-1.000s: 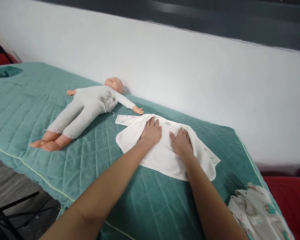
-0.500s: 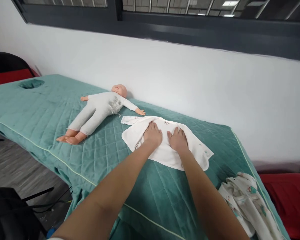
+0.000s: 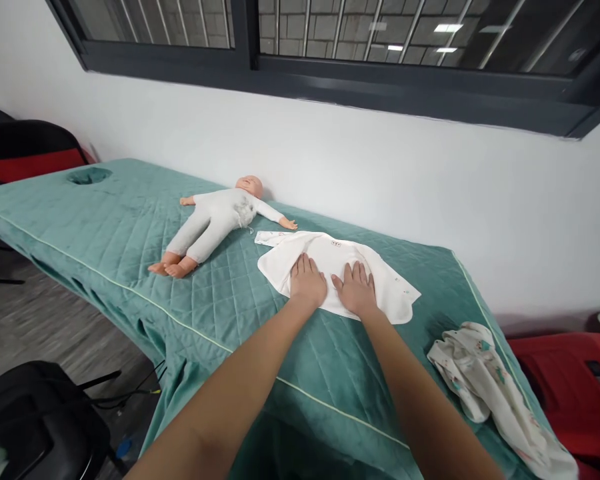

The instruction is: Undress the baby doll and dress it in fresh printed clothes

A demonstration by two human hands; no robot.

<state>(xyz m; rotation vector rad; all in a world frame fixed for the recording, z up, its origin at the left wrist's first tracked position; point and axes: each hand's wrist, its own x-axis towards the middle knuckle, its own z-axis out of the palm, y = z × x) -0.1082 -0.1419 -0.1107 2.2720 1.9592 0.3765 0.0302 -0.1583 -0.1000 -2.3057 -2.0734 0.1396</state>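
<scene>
A white baby shirt [image 3: 337, 257] lies spread open on the green quilted bed cover, its front panels folded out to either side. My left hand [image 3: 309, 281] rests flat on the inside of the shirt, fingers stretched out. Beside it, my right hand [image 3: 356, 288] lies flat on the cloth too, with fingers spread. Neither hand grips anything. To the left of the shirt a baby doll [image 3: 220, 217] in a pale cloth body lies on its back, one arm reaching toward the shirt's sleeve.
Crumpled printed baby clothes [image 3: 490, 387] lie at the right end of the bed [image 3: 205, 300]. A red object [image 3: 570, 387] stands beyond that end. A black chair [image 3: 45, 420] is at the lower left. The wall [image 3: 380, 180] and window run along the back.
Both hands have slid slightly toward me down the shirt, and the fingers stay flat. The camera view has shifted, showing more of the window.
</scene>
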